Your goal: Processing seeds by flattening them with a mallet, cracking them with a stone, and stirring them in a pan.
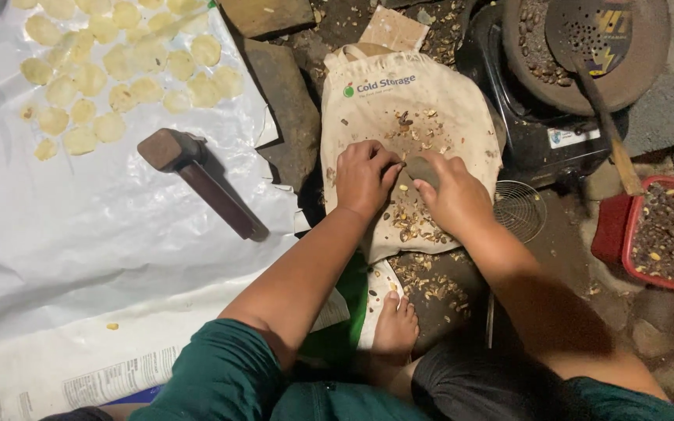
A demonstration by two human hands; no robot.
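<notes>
My left hand (364, 176) and my right hand (452, 195) meet over a cream cloth bag (411, 93) spread on the ground. Between them is a small dark stone-like object (419, 168); my right hand grips it, and my left hand's fingers are curled against its left side. Brown shell fragments and bits of seed (415, 222) lie scattered on the bag under my hands. My bare foot (394, 327) rests just below the bag.
A wooden mallet (200, 179) lies on white plastic sheeting (79, 234) with several pale flattened discs (118, 62). A dark pan with roasted seeds and a perforated ladle (587, 39) sits on a black stove. A red tray of seeds (668, 230) and a wire strainer (519, 209) lie at the right.
</notes>
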